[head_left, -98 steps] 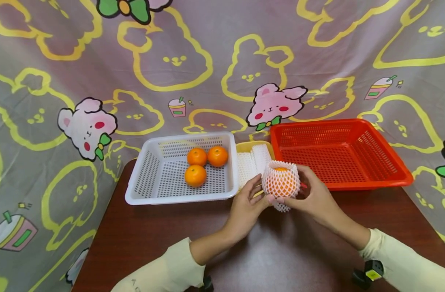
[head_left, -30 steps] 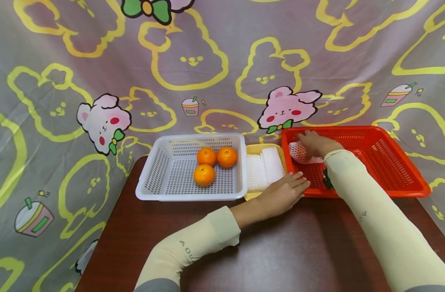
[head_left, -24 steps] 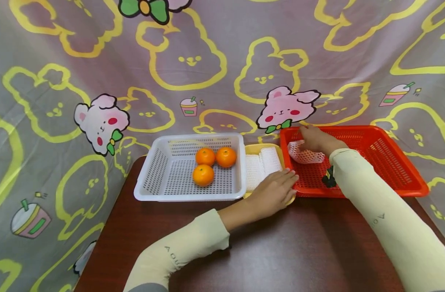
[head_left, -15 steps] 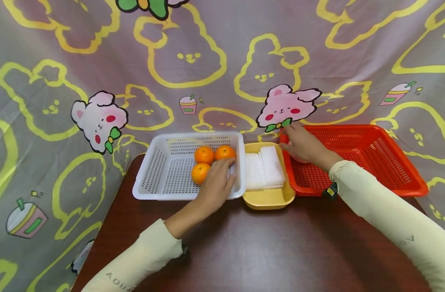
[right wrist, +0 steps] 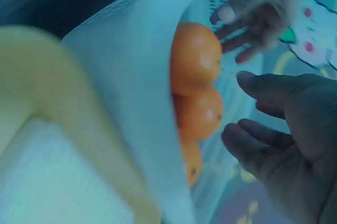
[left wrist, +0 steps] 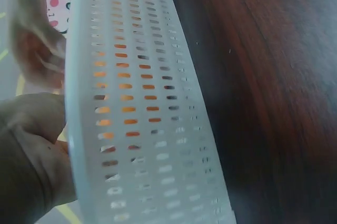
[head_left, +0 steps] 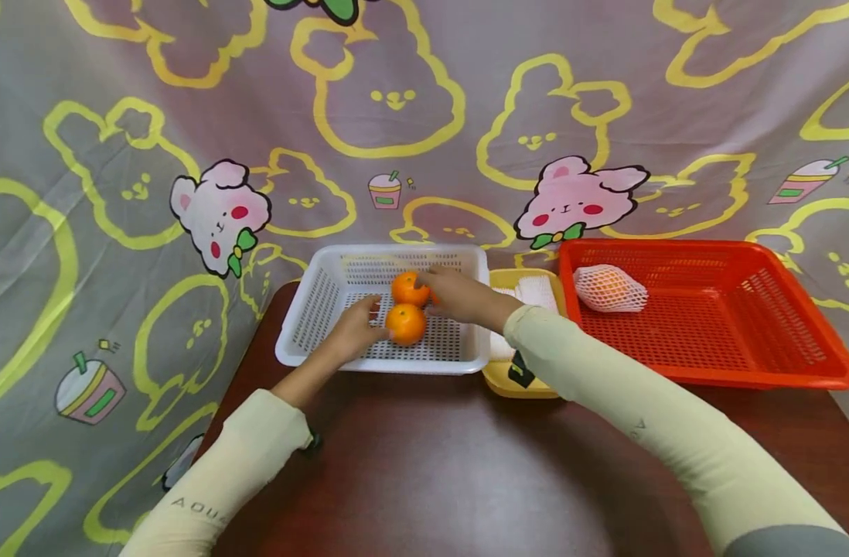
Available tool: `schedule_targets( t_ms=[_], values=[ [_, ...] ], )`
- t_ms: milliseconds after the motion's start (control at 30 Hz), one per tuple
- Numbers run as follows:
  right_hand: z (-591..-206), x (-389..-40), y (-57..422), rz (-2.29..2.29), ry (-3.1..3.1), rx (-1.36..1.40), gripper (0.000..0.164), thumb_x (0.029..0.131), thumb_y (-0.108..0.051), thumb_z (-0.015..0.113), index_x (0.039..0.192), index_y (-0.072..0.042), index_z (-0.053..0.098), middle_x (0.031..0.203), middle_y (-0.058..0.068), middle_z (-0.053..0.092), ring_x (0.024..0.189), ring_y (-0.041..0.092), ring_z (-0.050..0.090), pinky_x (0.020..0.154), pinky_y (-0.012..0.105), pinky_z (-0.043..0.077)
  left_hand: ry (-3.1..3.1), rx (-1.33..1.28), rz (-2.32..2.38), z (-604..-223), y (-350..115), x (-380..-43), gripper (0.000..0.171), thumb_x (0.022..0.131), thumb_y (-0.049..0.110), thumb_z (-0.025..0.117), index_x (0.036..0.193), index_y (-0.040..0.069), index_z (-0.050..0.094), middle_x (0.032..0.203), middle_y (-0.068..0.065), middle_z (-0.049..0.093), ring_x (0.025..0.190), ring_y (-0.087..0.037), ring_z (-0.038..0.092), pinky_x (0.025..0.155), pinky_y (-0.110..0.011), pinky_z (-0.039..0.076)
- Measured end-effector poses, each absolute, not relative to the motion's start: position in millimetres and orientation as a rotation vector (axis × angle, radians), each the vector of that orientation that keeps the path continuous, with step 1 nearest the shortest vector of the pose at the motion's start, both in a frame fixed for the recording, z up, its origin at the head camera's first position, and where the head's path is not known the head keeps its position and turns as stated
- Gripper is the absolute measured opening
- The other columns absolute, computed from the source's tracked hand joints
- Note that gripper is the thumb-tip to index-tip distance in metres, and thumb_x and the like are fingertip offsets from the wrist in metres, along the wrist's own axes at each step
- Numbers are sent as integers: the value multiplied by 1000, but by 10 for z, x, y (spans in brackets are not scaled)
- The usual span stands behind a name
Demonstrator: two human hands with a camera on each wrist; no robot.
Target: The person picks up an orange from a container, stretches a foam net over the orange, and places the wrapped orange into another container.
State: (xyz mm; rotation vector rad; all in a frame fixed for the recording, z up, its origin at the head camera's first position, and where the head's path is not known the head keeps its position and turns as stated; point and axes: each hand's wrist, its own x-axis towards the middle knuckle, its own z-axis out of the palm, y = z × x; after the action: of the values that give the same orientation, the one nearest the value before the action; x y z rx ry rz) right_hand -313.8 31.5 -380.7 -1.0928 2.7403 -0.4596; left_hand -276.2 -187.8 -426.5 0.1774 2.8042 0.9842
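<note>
Inside the white basket [head_left: 383,365], several oranges sit close together. The nearest orange [head_left: 406,325] has my left hand [head_left: 355,333] at its left, thumb close to its side and fingers spread. My right hand [head_left: 462,298] reaches over the basket's right side, fingers loosely bent above the group and covering most of the right orange [right wrist: 190,162]. Behind the nearest one is another orange [head_left: 409,289]. In the right wrist view, a gap shows between my right fingers and the oranges. One orange in a white foam net [head_left: 608,290] lies in the red basket [head_left: 717,379].
Between the two baskets stands a yellow tray [head_left: 522,389] with white foam net sleeves [head_left: 536,294], partly behind my right forearm. The brown table [head_left: 410,464] extends in front. A patterned cloth [head_left: 452,93] hangs behind the baskets.
Both hands held the netted orange; my right hand put it in the red basket, released it and moved left to the white basket. My left hand moved left there too.
</note>
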Motion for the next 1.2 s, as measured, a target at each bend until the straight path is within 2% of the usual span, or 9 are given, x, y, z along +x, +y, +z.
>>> schedule_targets(
  t_ms=[100, 300, 400, 500, 633, 767, 900, 1067, 1200],
  values=[
    [-3878, -3177, 63, -400, 2684, -1004, 56, 87, -14, 70, 136, -3, 48, 137, 21, 47, 118, 28, 54, 101, 40, 46, 2751, 120, 941, -4272, -1808, -2867, 79, 81, 16, 75, 145, -1, 34, 139, -24, 49, 125, -36, 51, 103, -45, 44],
    [-4041, -3153, -198, -339, 2683, -864, 68, 79, -25, 79, 133, -1, 46, 130, 20, 50, 112, 26, 54, 100, 37, 46, 2684, 135, 850, -4301, -1702, -2951, 83, 76, 16, 79, 144, -2, 35, 136, -22, 53, 127, -35, 49, 108, -46, 38],
    [-4113, -3139, -233, -362, 2687, -804, 79, 75, -31, 82, 136, -1, 42, 132, 20, 48, 109, 24, 55, 99, 37, 46, 2686, 188, 892, -4344, -1675, -2928, 77, 75, 13, 79, 141, -1, 41, 128, -19, 59, 119, -32, 54, 106, -44, 40],
    [-4153, -3145, -228, -418, 2695, -782, 82, 73, -30, 84, 136, -1, 41, 132, 21, 47, 107, 24, 55, 99, 36, 46, 2698, 222, 934, -4367, -1653, -2916, 68, 75, 11, 79, 134, 0, 47, 120, -16, 62, 107, -29, 56, 100, -43, 43],
    [-4137, -3143, -159, -561, 2695, -805, 75, 74, -25, 83, 133, 1, 45, 127, 21, 52, 108, 25, 55, 99, 36, 45, 2738, 260, 924, -4342, -1627, -2907, 65, 75, 11, 78, 132, -1, 49, 118, -16, 62, 105, -28, 56, 99, -43, 44],
    [-4044, -3121, -36, -636, 2715, -835, 73, 73, -30, 84, 130, -1, 49, 125, 18, 55, 114, 27, 53, 102, 38, 44, 2785, 294, 958, -4271, -1594, -2890, 69, 74, 11, 79, 133, -2, 47, 121, -19, 62, 111, -30, 57, 101, -44, 44],
    [-3919, -3091, 158, -722, 2744, -877, 69, 73, -27, 84, 130, -3, 52, 127, 15, 55, 115, 27, 53, 100, 40, 45, 2789, 325, 1095, -4141, -1549, -2848, 73, 75, 13, 82, 136, -3, 46, 124, -20, 60, 112, -31, 57, 100, -43, 46],
    [-3766, -2989, 483, -889, 2748, -935, 64, 74, -27, 82, 128, -6, 55, 124, 11, 56, 114, 25, 51, 99, 39, 45, 2726, 361, 1305, -3981, -1480, -2727, 72, 75, 20, 82, 137, 4, 48, 126, -15, 59, 109, -30, 58, 95, -42, 50],
    [-3693, -2852, 750, -1024, 2722, -978, 63, 74, -28, 82, 127, -8, 55, 124, 8, 53, 112, 23, 53, 97, 38, 49, 2625, 453, 1509, -3911, -1357, -2593, 68, 76, 18, 82, 135, 7, 51, 130, -11, 53, 111, -30, 58, 95, -41, 51]
  ],
)
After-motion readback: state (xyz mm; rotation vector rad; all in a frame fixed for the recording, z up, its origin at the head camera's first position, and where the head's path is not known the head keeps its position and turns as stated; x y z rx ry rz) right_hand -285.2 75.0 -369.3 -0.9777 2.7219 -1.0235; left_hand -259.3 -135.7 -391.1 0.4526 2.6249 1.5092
